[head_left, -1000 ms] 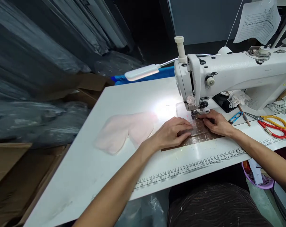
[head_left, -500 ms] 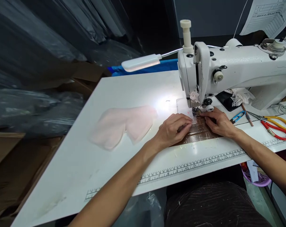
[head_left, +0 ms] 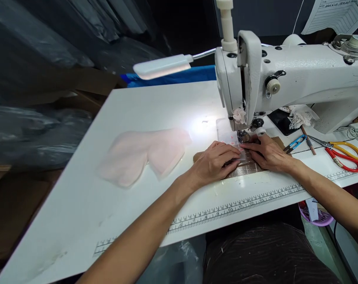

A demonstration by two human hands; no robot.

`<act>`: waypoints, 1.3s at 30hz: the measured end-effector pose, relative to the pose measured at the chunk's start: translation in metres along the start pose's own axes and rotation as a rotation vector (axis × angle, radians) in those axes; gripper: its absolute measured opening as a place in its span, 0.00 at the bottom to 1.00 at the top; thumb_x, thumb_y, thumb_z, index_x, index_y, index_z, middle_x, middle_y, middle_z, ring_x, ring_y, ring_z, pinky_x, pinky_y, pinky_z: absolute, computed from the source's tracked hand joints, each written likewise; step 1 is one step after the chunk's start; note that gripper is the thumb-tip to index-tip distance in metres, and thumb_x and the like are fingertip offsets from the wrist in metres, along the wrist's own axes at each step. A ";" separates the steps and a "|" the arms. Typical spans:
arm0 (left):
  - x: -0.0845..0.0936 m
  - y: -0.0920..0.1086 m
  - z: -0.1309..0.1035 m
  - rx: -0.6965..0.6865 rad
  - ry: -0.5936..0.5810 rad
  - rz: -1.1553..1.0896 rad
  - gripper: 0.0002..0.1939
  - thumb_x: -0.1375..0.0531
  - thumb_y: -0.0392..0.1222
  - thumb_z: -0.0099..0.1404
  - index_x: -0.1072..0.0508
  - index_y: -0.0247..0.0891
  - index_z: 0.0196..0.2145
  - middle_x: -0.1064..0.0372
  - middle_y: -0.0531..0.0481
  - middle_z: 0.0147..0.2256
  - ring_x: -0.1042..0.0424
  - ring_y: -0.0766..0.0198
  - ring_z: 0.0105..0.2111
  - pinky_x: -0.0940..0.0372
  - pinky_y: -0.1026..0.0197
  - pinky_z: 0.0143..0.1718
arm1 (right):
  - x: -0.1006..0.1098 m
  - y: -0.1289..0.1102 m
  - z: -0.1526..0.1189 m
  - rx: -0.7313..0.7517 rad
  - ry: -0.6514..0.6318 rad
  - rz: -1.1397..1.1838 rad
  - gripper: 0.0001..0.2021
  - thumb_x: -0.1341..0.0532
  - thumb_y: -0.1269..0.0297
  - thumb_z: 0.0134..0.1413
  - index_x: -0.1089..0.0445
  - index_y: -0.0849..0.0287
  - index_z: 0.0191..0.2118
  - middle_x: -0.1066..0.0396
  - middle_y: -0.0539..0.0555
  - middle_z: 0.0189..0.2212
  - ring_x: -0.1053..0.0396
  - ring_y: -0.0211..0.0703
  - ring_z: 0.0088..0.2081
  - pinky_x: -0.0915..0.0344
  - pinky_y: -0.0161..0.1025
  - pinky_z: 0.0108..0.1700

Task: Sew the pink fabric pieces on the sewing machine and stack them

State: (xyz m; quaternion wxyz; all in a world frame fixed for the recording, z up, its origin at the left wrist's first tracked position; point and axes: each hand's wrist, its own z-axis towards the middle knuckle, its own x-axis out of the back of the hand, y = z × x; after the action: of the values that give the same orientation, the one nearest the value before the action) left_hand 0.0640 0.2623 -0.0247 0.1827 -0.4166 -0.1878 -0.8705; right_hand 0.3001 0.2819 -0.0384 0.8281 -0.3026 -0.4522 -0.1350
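Note:
Under the needle area of a white sewing machine, a thin whitish fabric piece with small pink marks lies over a brown, shiny sheet. My left hand rests left of the presser foot, fingers bent together and pressing on the sheet and the fabric's edge. Just right of the foot, my right hand has its fingertips on the same fabric, thumb tucked under. Pale pink fabric pieces lie flat at the left of the white table.
A lit lamp reaches over the table. Right of my right hand lie blue snips, a brown pencil-like tool and scissors with red and yellow handles. A printed ruler runs along the front edge.
The view has shifted, with the machine appearing larger. My hands are slightly closer together at the foot, and more of the marked fabric shows. Brown material now shows beyond both hands.

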 end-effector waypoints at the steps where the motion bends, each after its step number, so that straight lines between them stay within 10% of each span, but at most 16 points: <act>1: 0.000 0.000 0.000 0.010 -0.002 -0.009 0.08 0.43 0.39 0.72 0.25 0.38 0.37 0.21 0.48 0.38 0.22 0.64 0.36 0.28 0.54 0.40 | 0.000 0.000 0.000 0.008 0.005 0.001 0.19 0.48 0.67 0.67 0.28 0.61 0.57 0.35 0.63 0.44 0.34 0.50 0.46 0.29 0.53 0.49; 12: 0.002 0.006 0.005 0.122 0.121 -0.007 0.06 0.45 0.36 0.72 0.27 0.39 0.40 0.21 0.49 0.36 0.22 0.63 0.36 0.29 0.55 0.39 | 0.000 0.000 0.000 -0.009 -0.010 -0.022 0.19 0.48 0.66 0.67 0.28 0.60 0.57 0.35 0.63 0.45 0.35 0.51 0.46 0.30 0.52 0.49; 19: -0.002 0.002 0.002 -0.004 -0.055 0.092 0.10 0.47 0.37 0.74 0.27 0.40 0.37 0.21 0.50 0.36 0.24 0.64 0.34 0.33 0.55 0.38 | 0.004 -0.003 0.001 -0.055 -0.005 0.033 0.17 0.49 0.67 0.67 0.27 0.61 0.54 0.34 0.63 0.46 0.34 0.50 0.48 0.29 0.51 0.51; 39: 0.000 -0.002 -0.002 -0.048 -0.038 0.085 0.09 0.44 0.39 0.73 0.24 0.40 0.37 0.21 0.50 0.37 0.24 0.64 0.34 0.30 0.56 0.37 | 0.000 0.001 0.000 0.010 -0.037 -0.029 0.19 0.50 0.65 0.69 0.30 0.60 0.58 0.36 0.63 0.46 0.36 0.51 0.47 0.31 0.53 0.49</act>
State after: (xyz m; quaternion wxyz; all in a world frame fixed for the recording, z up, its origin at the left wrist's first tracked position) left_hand 0.0620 0.2638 -0.0264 0.2059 -0.4451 -0.1524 -0.8581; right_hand 0.3010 0.2827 -0.0387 0.8191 -0.2943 -0.4723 -0.1391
